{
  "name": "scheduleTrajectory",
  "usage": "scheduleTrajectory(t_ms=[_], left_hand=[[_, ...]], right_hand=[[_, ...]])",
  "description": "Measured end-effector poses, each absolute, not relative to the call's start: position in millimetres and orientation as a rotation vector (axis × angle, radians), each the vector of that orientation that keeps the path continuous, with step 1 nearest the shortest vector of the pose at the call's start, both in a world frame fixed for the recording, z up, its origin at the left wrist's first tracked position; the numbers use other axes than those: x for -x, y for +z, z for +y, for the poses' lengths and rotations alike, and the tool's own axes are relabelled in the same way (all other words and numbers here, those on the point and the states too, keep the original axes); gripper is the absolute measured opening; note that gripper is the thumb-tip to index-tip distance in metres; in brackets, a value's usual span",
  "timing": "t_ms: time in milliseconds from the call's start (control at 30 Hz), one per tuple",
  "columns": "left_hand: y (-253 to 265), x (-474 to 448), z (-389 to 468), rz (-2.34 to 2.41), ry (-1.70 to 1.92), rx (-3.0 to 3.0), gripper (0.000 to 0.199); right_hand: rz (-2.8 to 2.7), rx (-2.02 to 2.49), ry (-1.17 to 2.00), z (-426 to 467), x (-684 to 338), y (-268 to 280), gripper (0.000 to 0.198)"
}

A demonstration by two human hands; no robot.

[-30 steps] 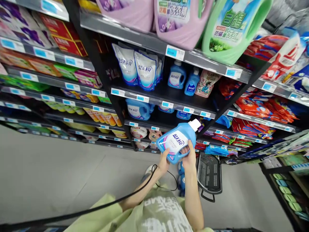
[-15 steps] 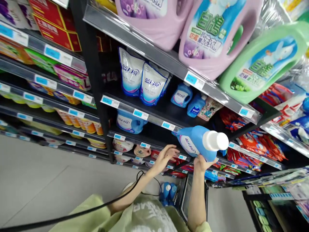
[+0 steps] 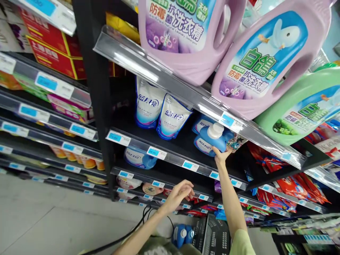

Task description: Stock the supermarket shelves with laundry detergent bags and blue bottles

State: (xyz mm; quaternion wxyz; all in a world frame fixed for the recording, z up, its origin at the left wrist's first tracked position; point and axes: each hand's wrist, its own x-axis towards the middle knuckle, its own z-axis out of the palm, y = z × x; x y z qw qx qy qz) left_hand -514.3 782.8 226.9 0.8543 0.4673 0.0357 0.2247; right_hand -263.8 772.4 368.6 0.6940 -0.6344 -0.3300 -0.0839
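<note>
My right hand (image 3: 222, 155) grips a blue laundry detergent bottle (image 3: 212, 136) with a white cap, reaching in on the middle shelf (image 3: 170, 143). The held bottle stands in front of another blue bottle (image 3: 201, 124), which it partly covers. To its left are white and blue refill pouches (image 3: 174, 117). Lower down, my left hand (image 3: 183, 193) hangs in the air before the lower shelves, fingers loosely curled and apart, with nothing in it. A blue bottle (image 3: 138, 157) lies on the shelf below.
Large pink jugs (image 3: 247, 60) and a green jug (image 3: 305, 106) stand on the shelf above, over my right hand. On the floor are a black crate (image 3: 216, 233) and blue bottles (image 3: 179, 235). A black cable (image 3: 119, 239) runs past my left arm.
My right hand has raised the detergent bottle from in front of the lower shelf up onto the middle shelf. My left hand stays low, its fingers a little more curled. The view has shifted.
</note>
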Motion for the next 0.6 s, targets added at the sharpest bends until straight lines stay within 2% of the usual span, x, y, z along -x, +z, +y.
scheduleTrajectory(t_ms=[233,333,400,433,533,600], left_hand=[[211.4,520.5,806.4,0.078,0.389,-0.947,0.038],[205.6,523.7,809.3,0.056,0.348,-0.934,0.037],[203.4,524.8,810.6,0.035,0.317,-0.948,0.036],[202.8,524.7,811.2,0.026,0.302,-0.955,0.035],[202.7,521.9,812.1,0.010,0.263,-0.966,0.035],[204.2,518.8,811.8,-0.001,0.233,-0.977,0.035]], right_hand=[[-0.684,1.280,0.061,833.2,235.5,363.2,0.064],[-0.755,1.400,0.079,826.2,229.5,367.8,0.056],[-0.860,1.547,-0.049,814.7,232.0,374.1,0.047],[-0.901,1.624,-0.170,808.6,235.7,377.8,0.050],[-0.980,1.883,-0.590,794.4,255.1,387.6,0.087],[-1.067,2.077,-0.762,791.4,271.3,390.0,0.101]])
